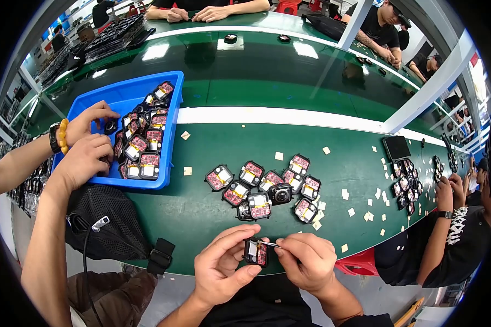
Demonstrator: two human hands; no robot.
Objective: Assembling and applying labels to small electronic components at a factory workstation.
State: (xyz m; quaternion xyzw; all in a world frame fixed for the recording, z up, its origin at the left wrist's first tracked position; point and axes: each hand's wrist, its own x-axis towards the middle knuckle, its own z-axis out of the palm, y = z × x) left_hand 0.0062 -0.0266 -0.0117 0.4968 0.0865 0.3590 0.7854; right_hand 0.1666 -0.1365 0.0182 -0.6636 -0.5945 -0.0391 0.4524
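My left hand (223, 267) grips a small black-cased electronic module (255, 252) between thumb and fingers at the table's near edge. Its open side faces up, showing a red circuit board and a pale block. My right hand (309, 260) pinches thin metal tweezers (269, 244), their tip at the top of the module. Whether the tip grasps anything is too small to tell. Just beyond my hands lies a loose group of similar open modules (259, 206). Among them, one black piece (280, 193) shows a round lens.
Another person's hands (87, 150) reach into a blue bin (172, 136) of modules at left. A black mesh bag (106, 218) hangs below it. Pale paper squares (345, 194) dot the green table (223, 147). At right, another worker sits by more modules (406, 182). A conveyor (229, 71) runs beyond.
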